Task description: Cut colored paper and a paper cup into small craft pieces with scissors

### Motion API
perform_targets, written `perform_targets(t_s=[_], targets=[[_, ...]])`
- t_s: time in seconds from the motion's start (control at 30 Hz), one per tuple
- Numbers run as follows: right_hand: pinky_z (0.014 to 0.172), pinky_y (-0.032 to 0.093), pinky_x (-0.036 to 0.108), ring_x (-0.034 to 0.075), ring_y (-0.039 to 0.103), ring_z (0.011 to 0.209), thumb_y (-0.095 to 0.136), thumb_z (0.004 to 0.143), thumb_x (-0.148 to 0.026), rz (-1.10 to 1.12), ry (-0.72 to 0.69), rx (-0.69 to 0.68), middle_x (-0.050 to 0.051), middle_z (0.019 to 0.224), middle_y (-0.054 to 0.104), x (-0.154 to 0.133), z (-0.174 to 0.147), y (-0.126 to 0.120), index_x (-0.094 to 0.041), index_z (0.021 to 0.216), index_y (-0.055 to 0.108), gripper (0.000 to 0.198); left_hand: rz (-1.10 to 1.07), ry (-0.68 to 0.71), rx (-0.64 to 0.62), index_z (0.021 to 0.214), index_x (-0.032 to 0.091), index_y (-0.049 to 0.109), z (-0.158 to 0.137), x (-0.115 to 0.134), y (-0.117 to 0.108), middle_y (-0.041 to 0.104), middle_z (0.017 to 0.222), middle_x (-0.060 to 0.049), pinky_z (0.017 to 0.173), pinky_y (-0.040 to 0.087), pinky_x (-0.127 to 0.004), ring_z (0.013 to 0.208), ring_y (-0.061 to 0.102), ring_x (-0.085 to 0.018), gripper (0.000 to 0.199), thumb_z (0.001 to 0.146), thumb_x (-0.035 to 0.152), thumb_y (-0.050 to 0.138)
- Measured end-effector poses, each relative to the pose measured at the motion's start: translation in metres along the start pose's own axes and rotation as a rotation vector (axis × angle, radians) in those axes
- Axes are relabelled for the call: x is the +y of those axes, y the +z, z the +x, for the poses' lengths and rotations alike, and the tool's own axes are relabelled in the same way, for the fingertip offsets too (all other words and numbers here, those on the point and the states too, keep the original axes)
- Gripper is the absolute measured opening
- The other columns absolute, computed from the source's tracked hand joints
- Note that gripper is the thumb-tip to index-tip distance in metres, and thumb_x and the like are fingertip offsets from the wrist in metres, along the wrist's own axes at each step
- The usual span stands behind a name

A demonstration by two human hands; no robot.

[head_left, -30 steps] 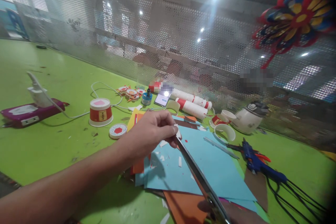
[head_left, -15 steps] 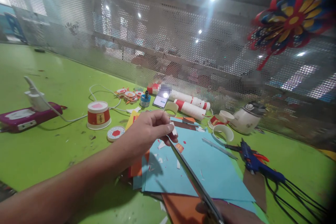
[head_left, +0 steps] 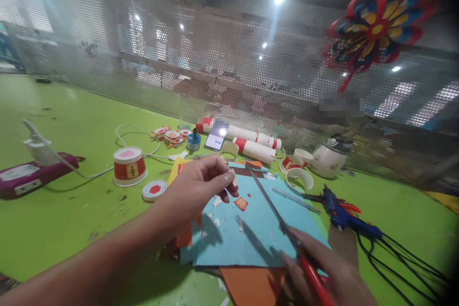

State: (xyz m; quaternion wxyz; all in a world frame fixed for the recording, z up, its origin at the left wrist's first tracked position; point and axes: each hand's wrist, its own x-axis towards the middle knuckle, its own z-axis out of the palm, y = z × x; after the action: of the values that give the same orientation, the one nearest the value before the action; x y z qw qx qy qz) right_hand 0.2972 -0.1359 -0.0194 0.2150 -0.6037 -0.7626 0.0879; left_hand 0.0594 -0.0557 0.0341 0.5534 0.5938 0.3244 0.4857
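Head view: scissors (head_left: 285, 227) run off the bottom edge, handles cut short.
Left hand (head_left: 201, 187): pinches a white paper scrap (head_left: 234, 180), partly finger-covered, above blue paper (head_left: 294, 215).
Right hand (head_left: 332, 265): grasps the scissors, some fingers hidden.

Left grip (head_left: 204, 185) pinching a small white paper piece (head_left: 234, 180) above blue sheets (head_left: 220, 253). Right grip (head_left: 328, 260) on red-handled scissors (head_left: 286, 228), blades (head_left: 267, 197) clear of the piece. Red-and-gold scrap (head_left: 241, 204) on the sheets, between the two grips. Left of left grip, on green desk (head_left: 71, 229): patterned disc (head_left: 155, 190), then upturned red-and-white cup (head_left: 124, 170). Lit phone (head_left: 214, 141) beyond left grip; blue glue gun (head_left: 337, 211) beyond right grip
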Motion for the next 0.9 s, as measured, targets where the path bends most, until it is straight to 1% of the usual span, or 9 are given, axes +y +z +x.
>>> perform_targets(t_s=[0.07,0.17,0.3,0.43,0.57,0.67,0.77,0.8,0.9], targets=[[0.068,0.055,0.024,0.021,0.071,0.08,0.048,0.089,-0.043,-0.083,0.077,0.015,0.008,0.096,0.075,0.002,0.009,-0.002,-0.019,0.113,0.061,0.037,0.011,-0.026,-0.047,0.07,0.016,0.053,-0.001,-0.003,0.003,0.061,0.067,0.0,0.062,0.045,-0.027,0.061,0.057,-0.011,0.016,0.082,0.025,0.058],[0.072,0.054,0.029,0.023,0.07,0.086,0.046,0.09,-0.045,-0.117,0.17,-0.053,0.006,0.099,0.075,0.006,0.02,-0.003,-0.023,0.116,0.059,0.036,0.007,-0.088,-0.139,0.071,0.017,0.053,-0.003,-0.008,0.006,0.062,0.066,-0.001,0.06,0.044,-0.027,0.062,0.057,-0.012,0.016,0.081,0.026,0.059],[0.065,0.052,0.032,0.028,0.069,0.089,0.052,0.086,-0.045,-0.157,0.27,-0.096,0.01,0.101,0.074,0.013,0.029,-0.003,-0.021,0.116,0.06,0.039,-0.009,-0.144,-0.236,0.07,0.016,0.053,-0.006,-0.013,0.01,0.061,0.064,0.0,0.06,0.044,-0.027,0.062,0.056,-0.012,0.016,0.08,0.026,0.061],[0.072,0.051,0.034,0.024,0.066,0.092,0.053,0.089,-0.039,-0.238,0.301,-0.124,0.008,0.103,0.071,0.018,0.033,-0.001,-0.019,0.114,0.06,0.032,0.018,-0.174,-0.282,0.071,0.015,0.053,-0.008,-0.015,0.013,0.061,0.063,0.0,0.061,0.043,-0.026,0.06,0.055,-0.012,0.014,0.079,0.024,0.061],[0.074,0.051,0.039,0.019,0.064,0.085,0.056,0.09,-0.034,-0.344,0.319,-0.151,0.005,0.099,0.067,0.022,0.032,0.0,-0.017,0.111,0.059,0.028,0.032,-0.184,-0.311,0.071,0.015,0.053,-0.009,-0.016,0.015,0.06,0.061,-0.001,0.061,0.042,-0.026,0.06,0.055,-0.011,0.016,0.079,0.026,0.061],[0.077,0.047,0.046,0.025,0.062,0.086,0.061,0.085,-0.034,-0.367,0.311,-0.119,0.008,0.092,0.066,0.018,0.028,-0.003,-0.016,0.108,0.063,0.029,0.052,-0.174,-0.316,0.071,0.015,0.053,-0.009,-0.016,0.015,0.06,0.061,0.0,0.061,0.042,-0.026,0.06,0.055,-0.011,0.015,0.079,0.025,0.061],[0.078,0.041,0.05,0.034,0.056,0.093,0.063,0.08,-0.029,-0.27,0.255,-0.058,0.015,0.093,0.064,0.003,0.022,-0.011,-0.014,0.108,0.067,0.032,0.089,-0.159,-0.321,0.072,0.015,0.054,-0.01,-0.015,0.015,0.06,0.062,0.0,0.061,0.043,-0.026,0.06,0.054,-0.011,0.015,0.08,0.025,0.06],[0.078,0.041,0.047,0.032,0.056,0.092,0.061,0.081,-0.027,-0.203,0.232,-0.049,0.015,0.093,0.064,-0.005,0.02,-0.014,-0.014,0.108,0.068,0.03,0.1,-0.148,-0.325,0.072,0.015,0.054,-0.01,-0.014,0.015,0.06,0.062,0.0,0.062,0.043,-0.026,0.061,0.054,-0.011,0.015,0.081,0.026,0.06],[0.069,0.045,0.03,0.018,0.058,0.074,0.05,0.089,-0.032,0.093,0.148,-0.083,0.005,0.082,0.067,-0.032,0.016,-0.022,-0.019,0.1,0.069,0.025,0.133,-0.108,-0.337,0.073,0.015,0.055,-0.012,-0.014,0.015,0.059,0.063,0.0,0.062,0.044,-0.026,0.061,0.054,-0.012,0.015,0.082,0.026,0.059]])
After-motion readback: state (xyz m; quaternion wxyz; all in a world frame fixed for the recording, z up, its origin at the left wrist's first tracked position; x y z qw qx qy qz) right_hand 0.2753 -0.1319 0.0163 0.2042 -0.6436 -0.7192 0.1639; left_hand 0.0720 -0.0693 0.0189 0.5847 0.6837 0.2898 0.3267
